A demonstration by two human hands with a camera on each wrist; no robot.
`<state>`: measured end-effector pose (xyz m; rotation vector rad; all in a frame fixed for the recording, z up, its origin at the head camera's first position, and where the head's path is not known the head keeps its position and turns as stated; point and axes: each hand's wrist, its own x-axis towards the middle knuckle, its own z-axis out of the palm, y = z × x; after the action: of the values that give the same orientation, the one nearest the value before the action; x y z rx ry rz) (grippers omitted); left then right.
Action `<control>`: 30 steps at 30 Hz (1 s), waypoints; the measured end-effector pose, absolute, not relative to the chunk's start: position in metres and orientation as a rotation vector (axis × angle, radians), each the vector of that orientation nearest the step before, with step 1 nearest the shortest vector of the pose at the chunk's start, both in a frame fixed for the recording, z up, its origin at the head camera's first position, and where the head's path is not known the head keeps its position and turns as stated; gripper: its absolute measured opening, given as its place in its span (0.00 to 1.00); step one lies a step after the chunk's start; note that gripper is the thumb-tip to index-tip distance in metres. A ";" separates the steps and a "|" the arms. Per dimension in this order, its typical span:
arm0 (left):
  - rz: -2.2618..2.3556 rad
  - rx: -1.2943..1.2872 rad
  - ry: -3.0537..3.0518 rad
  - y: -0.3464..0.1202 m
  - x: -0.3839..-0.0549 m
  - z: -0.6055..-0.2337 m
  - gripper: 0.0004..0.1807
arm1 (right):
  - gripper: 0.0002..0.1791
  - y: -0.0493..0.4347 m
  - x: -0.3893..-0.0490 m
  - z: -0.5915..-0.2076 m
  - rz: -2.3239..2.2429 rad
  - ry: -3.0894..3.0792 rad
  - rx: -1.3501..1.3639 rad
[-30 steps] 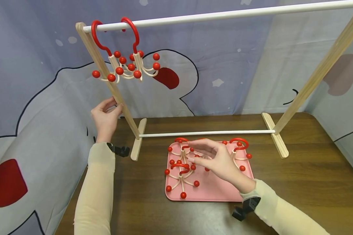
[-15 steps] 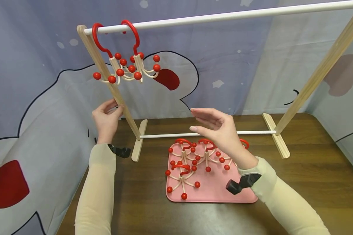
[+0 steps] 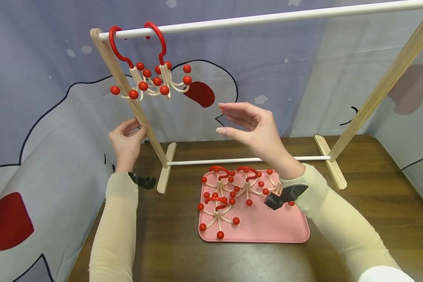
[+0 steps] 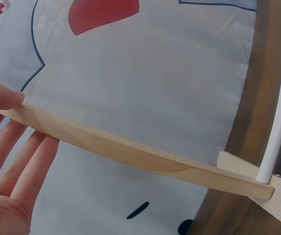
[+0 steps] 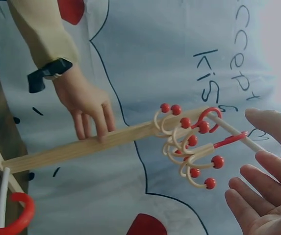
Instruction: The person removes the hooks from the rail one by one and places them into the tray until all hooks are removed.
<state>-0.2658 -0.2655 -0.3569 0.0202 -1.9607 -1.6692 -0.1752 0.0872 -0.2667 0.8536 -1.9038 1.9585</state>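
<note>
In the head view my left hand [image 3: 125, 145] holds the left wooden post [image 3: 154, 144] of a hanging rack. The left wrist view has the thumb on one side of the post [image 4: 130, 149] and the fingers against the other. My right hand [image 3: 255, 127] hovers above the tray and before the rack, thumb and fingers apart, with nothing between them. Two hangers with red hooks and cream ball-tipped prongs, a left hanger [image 3: 117, 49] and a right hanger [image 3: 164, 47], hang from the white top rod [image 3: 253, 19] near its left end.
Several similar hangers, including a front hanger [image 3: 216, 199], lie on a pink tray [image 3: 264, 229] before the rack. The right forearm partly covers one of them. A white lower rod [image 3: 211, 161] joins the rack's feet; a right post [image 3: 380, 90] stands opposite. A printed curtain [image 3: 303, 78] hangs behind.
My right hand has risen from over the tray to well above it, moving slightly left at the end, fingers still apart. The left hand stays on the post.
</note>
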 end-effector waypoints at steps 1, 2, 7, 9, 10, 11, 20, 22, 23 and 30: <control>-1.667 0.022 -1.964 -0.266 -0.266 -0.357 0.18 | 0.24 0.086 -0.177 -0.264 1.955 -1.899 0.854; -1.663 0.023 -1.968 -0.266 -0.266 -0.357 0.18 | 0.24 0.085 -0.178 -0.262 1.959 -1.895 0.853; -1.643 0.027 -1.984 -0.265 -0.265 -0.357 0.18 | 0.24 0.080 -0.196 -0.262 2.007 -1.869 0.848; -1.638 0.025 -1.984 -0.265 -0.264 -0.358 0.18 | 0.24 0.078 -0.205 -0.263 2.023 -1.858 0.858; -1.638 0.023 -1.982 -0.265 -0.263 -0.358 0.18 | 0.24 0.076 -0.208 -0.261 2.034 -1.855 0.861; -1.636 0.020 -1.980 -0.265 -0.263 -0.358 0.18 | 0.24 0.074 -0.211 -0.259 2.041 -1.853 0.863; -1.634 0.008 -1.966 -0.266 -0.264 -0.361 0.18 | 0.24 0.058 -0.235 -0.230 2.043 -1.860 0.832; -1.644 0.005 -1.968 -0.266 -0.264 -0.360 0.18 | 0.24 0.055 -0.240 -0.222 2.033 -1.875 0.812; -1.648 0.004 -1.970 -0.266 -0.264 -0.360 0.18 | 0.25 0.053 -0.242 -0.219 2.023 -1.888 0.803; -1.638 -0.017 -1.981 -0.266 -0.262 -0.358 0.19 | 0.29 0.040 -0.255 -0.199 2.015 -1.996 0.730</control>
<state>-0.2623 -0.2665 -0.3584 -0.0165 -1.9811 -1.6377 -0.2549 0.0405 -0.1994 0.7301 -1.9957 2.0149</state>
